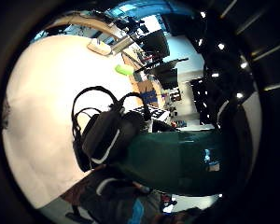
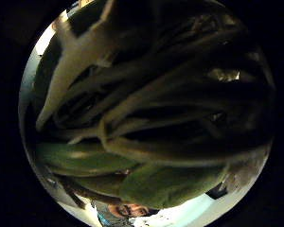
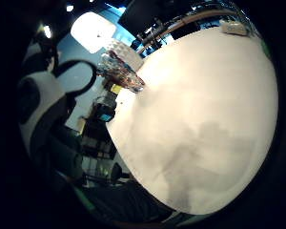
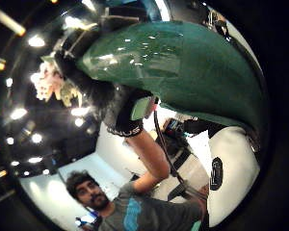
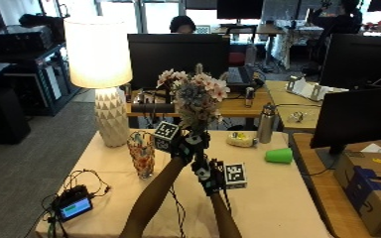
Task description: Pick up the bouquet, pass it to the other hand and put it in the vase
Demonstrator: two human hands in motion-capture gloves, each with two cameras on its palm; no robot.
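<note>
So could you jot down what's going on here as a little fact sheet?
Bouquet: held upright above the table, flowers uppermost
Left hand: fingers wrapped round the stems
Right hand: just below the left; whether it grips cannot be told
Vase: patterned glass, empty, standing on the table to the person's left
Nearby: lit lamp, green cup

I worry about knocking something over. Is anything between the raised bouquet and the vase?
Nothing visible is. The bouquet is held up by the left hand, the right hand just below it. The vase stands beside them on the table, its mouth clear.
</note>
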